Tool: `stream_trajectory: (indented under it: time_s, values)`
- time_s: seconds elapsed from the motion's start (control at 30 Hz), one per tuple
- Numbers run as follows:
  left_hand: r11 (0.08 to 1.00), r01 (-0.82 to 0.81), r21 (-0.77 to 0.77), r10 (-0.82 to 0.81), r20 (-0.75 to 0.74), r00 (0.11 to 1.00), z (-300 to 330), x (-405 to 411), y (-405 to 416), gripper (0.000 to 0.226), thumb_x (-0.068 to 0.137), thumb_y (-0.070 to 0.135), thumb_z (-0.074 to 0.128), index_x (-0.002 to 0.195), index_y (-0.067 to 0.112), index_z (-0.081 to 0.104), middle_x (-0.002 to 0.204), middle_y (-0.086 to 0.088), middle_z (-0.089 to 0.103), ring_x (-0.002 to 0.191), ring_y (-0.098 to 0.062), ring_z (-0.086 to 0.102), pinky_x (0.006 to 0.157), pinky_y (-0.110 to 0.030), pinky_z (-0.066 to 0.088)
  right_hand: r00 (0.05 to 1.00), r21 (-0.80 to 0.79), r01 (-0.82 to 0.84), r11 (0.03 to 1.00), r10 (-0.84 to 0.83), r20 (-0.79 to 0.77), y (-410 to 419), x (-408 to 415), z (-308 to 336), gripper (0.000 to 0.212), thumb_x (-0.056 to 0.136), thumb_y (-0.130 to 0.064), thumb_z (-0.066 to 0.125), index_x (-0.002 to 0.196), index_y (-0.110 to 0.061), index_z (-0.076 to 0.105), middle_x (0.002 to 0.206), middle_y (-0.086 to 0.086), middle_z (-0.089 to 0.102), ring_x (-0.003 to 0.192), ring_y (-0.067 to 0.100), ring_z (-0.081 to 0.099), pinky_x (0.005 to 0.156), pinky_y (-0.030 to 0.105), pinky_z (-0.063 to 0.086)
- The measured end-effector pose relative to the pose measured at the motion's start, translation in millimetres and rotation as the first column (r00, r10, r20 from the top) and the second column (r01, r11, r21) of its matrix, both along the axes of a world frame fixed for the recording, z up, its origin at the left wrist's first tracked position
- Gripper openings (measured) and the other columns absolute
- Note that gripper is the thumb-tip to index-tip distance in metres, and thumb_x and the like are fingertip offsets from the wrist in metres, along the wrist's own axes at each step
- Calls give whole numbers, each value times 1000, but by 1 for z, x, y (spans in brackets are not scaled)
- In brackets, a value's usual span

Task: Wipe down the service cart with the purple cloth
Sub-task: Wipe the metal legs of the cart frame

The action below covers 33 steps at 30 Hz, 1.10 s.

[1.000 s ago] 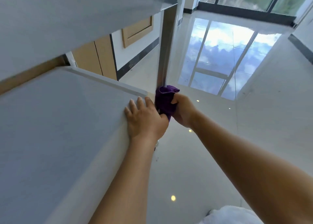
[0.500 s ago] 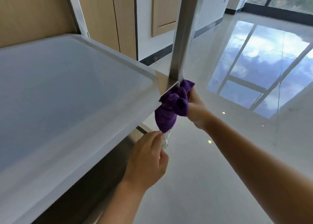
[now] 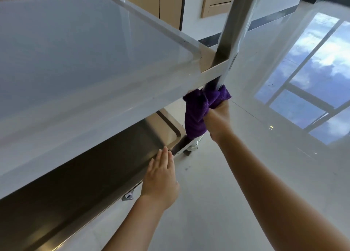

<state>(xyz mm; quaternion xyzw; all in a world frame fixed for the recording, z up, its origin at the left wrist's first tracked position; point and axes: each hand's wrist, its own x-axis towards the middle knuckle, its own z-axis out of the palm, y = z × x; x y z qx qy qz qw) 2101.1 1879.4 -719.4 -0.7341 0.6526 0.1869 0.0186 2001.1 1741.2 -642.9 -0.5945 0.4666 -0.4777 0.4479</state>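
The steel service cart [image 3: 106, 106] fills the left half of the view, with a middle shelf above a darker bottom shelf [image 3: 117, 156]. My right hand [image 3: 217, 121] grips the bunched purple cloth [image 3: 198, 110] around the cart's near corner post [image 3: 233, 28], just below the middle shelf. A tail of cloth hangs down toward the caster [image 3: 191, 148]. My left hand [image 3: 161, 178] lies flat with straight fingers on the front rim of the bottom shelf and holds nothing.
Glossy pale floor tiles [image 3: 236, 193] spread to the right and reflect a window and sky. Wooden cabinet doors [image 3: 170, 2] and a white wall with a dark skirting stand behind the cart.
The view dropped from the upper shelf to the lower levels. My right hand slid the cloth down the post below the middle shelf. My left hand left that shelf's rim and moved to the bottom shelf's edge.
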Motion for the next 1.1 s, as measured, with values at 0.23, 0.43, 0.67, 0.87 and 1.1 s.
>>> stream_trajectory:
  time_s: [0.23, 0.43, 0.67, 0.87, 1.1]
  values:
    - [999, -4, 54, 1, 55, 999, 0, -4, 1, 86, 94, 39, 39, 142, 6, -23, 151, -12, -29, 140, -24, -23, 108, -33, -14, 996, 307, 76, 949, -58, -69, 10, 6, -68, 25, 83, -10, 63, 105, -8, 50, 86, 4, 59, 69, 12, 57, 44, 12, 44]
    - [998, 51, 40, -48, -78, 996, 3, 5, 3, 91, 91, 42, 47, 146, 9, -18, 154, -7, -24, 141, -19, -21, 106, -27, -13, 990, 407, 131, 904, -144, 1, 23, 17, -96, 57, 84, -37, 57, 131, -21, 29, 110, 10, 51, 81, 15, 52, 64, 23, 47]
    - [995, 14, 94, 28, -434, 901, 18, 27, -4, 82, 90, 38, 53, 149, 29, -3, 157, 12, -6, 142, -4, -8, 110, -25, 7, 894, 566, 291, 772, -430, 128, 34, 46, -99, 64, 84, -5, 61, 138, -19, 29, 131, 9, 48, 109, 29, 56, 89, 40, 49]
    - [998, -55, 44, 71, -624, 778, 18, 27, 1, 77, 87, 30, 54, 149, 31, 8, 154, 13, 13, 133, 3, 16, 101, -18, 18, 898, 820, 65, 569, -392, 201, 67, 50, -99, 43, 80, -21, 71, 116, -11, 50, 100, 7, 63, 92, 24, 62, 83, 35, 50]
    - [997, 58, 45, -47, -214, 976, 11, 36, 27, 83, 93, 39, 45, 148, 19, -13, 156, 6, -18, 142, -8, -15, 106, -21, -6, 807, 870, -36, 492, -500, 316, 36, 40, -99, 51, 75, -26, 76, 115, -14, 47, 113, 5, 61, 103, 28, 59, 87, 45, 49]
